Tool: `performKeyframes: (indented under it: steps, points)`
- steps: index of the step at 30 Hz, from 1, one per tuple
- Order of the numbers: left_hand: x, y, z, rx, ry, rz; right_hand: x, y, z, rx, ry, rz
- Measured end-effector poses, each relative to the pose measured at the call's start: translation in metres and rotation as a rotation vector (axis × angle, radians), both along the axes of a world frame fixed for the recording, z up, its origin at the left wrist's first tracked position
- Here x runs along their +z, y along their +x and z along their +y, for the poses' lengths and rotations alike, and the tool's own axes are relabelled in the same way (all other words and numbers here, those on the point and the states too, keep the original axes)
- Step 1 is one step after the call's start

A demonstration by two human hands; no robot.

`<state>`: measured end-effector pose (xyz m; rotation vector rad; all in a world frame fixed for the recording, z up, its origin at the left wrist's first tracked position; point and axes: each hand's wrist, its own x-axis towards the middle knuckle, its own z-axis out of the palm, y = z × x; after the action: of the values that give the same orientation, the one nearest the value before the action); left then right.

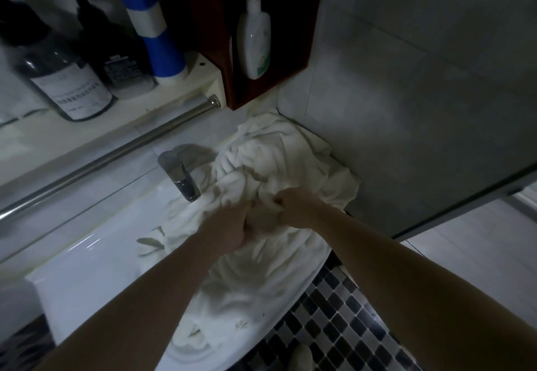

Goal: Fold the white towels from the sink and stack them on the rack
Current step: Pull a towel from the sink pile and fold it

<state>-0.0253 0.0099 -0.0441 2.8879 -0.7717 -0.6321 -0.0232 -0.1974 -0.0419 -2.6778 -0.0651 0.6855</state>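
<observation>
Over the white ceramic sink (pixel 87 254), the left hand (pixel 232 225) and right hand (pixel 293 205) each grip bunched folds of the crumpled white terry towels (pixel 284 152). The cloth looks limp and light, and is probably best taken by its corners.

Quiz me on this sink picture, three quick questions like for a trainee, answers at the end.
1. True or false: the left hand and right hand both grip the white towels.
2. The faucet stands: A) left of the hands, B) right of the hands, C) on the floor.
3. What colour is the pump bottle in the dark red niche?
Key: 1 true; 2 A; 3 white.
</observation>
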Motion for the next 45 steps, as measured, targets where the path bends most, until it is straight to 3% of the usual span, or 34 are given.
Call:
performKeyframes:
  steps: [5,8,11,14,16,18,23,30,37,41,45]
  points:
    - [0.003,-0.01,0.002,0.09,0.058,0.09,0.019,-0.006,0.001,0.134,0.011,-0.066]
    - [0.006,-0.013,0.003,0.065,0.031,-0.043,0.038,-0.014,0.002,0.168,0.141,-0.098]
    - [0.013,-0.011,-0.004,-0.02,-0.166,-0.17,0.056,-0.026,0.001,0.069,0.429,-0.077]
    - [0.032,-0.013,-0.016,0.09,-0.507,0.093,0.072,-0.031,0.003,-0.015,0.553,-0.109]
    - [0.04,-0.017,-0.022,0.107,-0.544,0.12,0.08,-0.034,0.004,-0.072,0.598,-0.131]
    - [0.049,-0.02,-0.022,0.121,-0.477,-0.016,0.086,-0.038,0.001,-0.141,0.641,-0.114]
    - [0.076,-0.024,-0.018,0.139,-0.596,-0.26,0.094,-0.043,-0.013,-0.181,0.491,-0.269]
    - [0.134,-0.02,-0.025,0.211,-0.844,-0.286,0.115,-0.042,-0.01,-0.256,0.386,-0.259]
    - [0.2,0.003,-0.022,0.299,-1.162,-0.266,0.142,-0.034,-0.007,-0.208,0.563,-0.032]
    - [0.238,0.018,-0.012,0.423,-1.411,-0.202,0.157,-0.026,-0.002,-0.126,0.363,-0.222]
    - [0.252,0.036,0.006,0.497,-1.371,-0.256,0.19,-0.017,0.002,-0.328,0.593,-0.438]
